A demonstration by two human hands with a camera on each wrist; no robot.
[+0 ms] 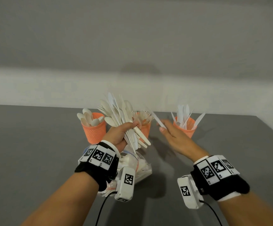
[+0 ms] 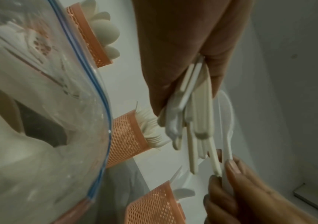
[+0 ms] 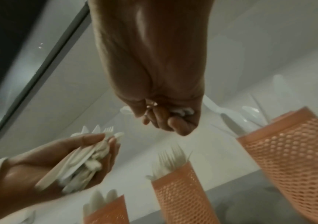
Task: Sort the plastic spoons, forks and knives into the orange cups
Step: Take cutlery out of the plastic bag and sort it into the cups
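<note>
Three orange mesh cups stand in a row at the back of the grey table: one with spoons [image 1: 94, 128], one with forks [image 1: 144, 129], one with knives [image 1: 187, 127]. My left hand [image 1: 132, 126] grips a fanned bundle of mixed white cutlery [image 1: 116, 111] in front of the fork cup. My right hand [image 1: 162, 128] pinches one blurred white piece, which looks like a knife [image 1: 157, 120], between the fork cup and the knife cup. The left wrist view shows the bundle [image 2: 194, 115] and the right hand [image 2: 229, 171] pinching the piece. The right wrist view shows the curled fingers [image 3: 173, 121] and the knife cup [image 3: 298, 159].
A clear zip bag [image 1: 139, 167] holding more white cutlery lies on the table [image 1: 34, 144] under my left wrist. It fills the left side of the left wrist view as the bag [image 2: 39, 106]. A pale wall rises just behind the cups.
</note>
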